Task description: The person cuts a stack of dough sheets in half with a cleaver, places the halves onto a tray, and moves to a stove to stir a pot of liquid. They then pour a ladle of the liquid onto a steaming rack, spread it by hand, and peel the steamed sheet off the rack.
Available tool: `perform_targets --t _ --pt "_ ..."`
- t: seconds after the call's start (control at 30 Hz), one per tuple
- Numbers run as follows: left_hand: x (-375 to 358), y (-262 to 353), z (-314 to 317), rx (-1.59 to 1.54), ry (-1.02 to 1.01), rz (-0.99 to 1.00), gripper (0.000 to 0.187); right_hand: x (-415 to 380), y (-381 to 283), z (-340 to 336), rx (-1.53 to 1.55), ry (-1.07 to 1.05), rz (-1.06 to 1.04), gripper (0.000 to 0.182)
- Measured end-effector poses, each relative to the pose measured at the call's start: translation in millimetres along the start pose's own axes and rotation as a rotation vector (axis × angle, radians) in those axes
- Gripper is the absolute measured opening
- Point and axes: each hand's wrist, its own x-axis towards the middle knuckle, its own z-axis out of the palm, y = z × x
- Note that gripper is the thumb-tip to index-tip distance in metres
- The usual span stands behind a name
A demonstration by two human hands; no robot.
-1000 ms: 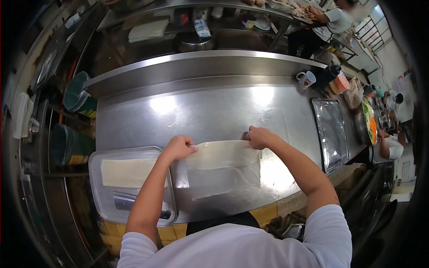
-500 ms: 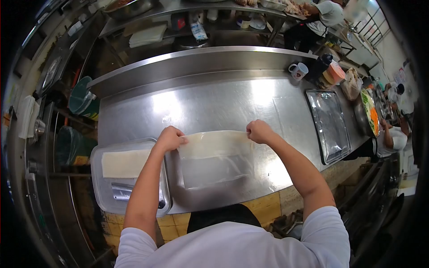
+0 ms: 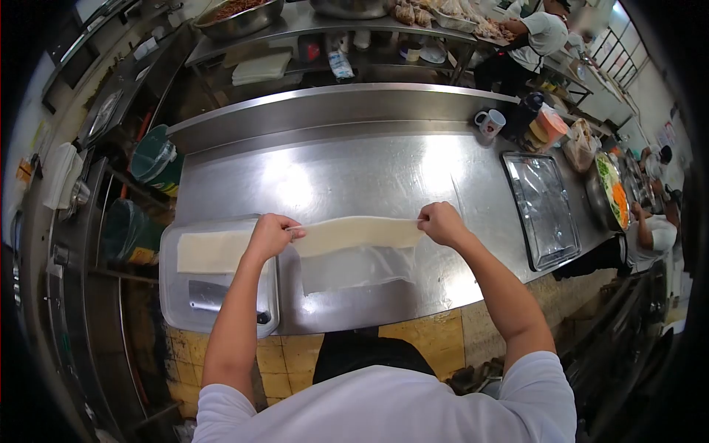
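Note:
Between my two hands stretches a pale, flat strip of dough (image 3: 362,232), pinched at its far corners. My left hand (image 3: 276,235) is closed on the left corner, beside the plastic tray. On the right corner, my right hand (image 3: 442,224) grips with thumb and fingers. A clear plastic sheet (image 3: 354,271) shows below the dough's near edge, over the steel table (image 3: 340,173). Inside the translucent tray (image 3: 168,295) lie another pale dough sheet (image 3: 210,252) and a wide-bladed knife (image 3: 207,294), partly hidden by my left forearm.
A black-rimmed tray (image 3: 543,210) lies at the table's right, near a mug (image 3: 490,122) and a bowl of cut vegetables (image 3: 609,190). Green bins (image 3: 153,159) stand left. A raised steel ledge (image 3: 340,107) runs along the back. Other people (image 3: 543,37) work at the far right.
The dough strip now looks more opaque and stretched wider, and less of the clear sheet shows below it. My right hand has shifted slightly right. The whole view has shifted a little.

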Motion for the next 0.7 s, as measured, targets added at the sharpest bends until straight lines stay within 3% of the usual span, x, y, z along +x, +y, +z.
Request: perform_targets --t 0.33,0.43,0.53,0.63,0.7 --pt "-64.9 -4.2 7.9 0.015 0.057 0.003 0.021 -62.6 0.4 7.8 0.080 0.103 0.026 0.016" --pt "-92.4 -39.8 27.2 0.037 0.100 0.208 0.020 -96.1 1.8 25.5 0.088 0.125 0.045 0.017" --pt "-127.8 -54.8 50.0 0.271 -0.085 0.211 0.019 -137.7 22.2 75.0 0.080 0.046 0.002 0.020" --pt "-154.8 -69.7 66.6 0.351 0.068 0.451 0.021 -161.9 19.6 87.4 0.026 -0.068 0.041 0.028" --pt "-160.0 -75.0 67.4 0.256 0.124 0.344 0.020 -160.0 13.7 89.4 0.093 -0.040 0.049 0.029"
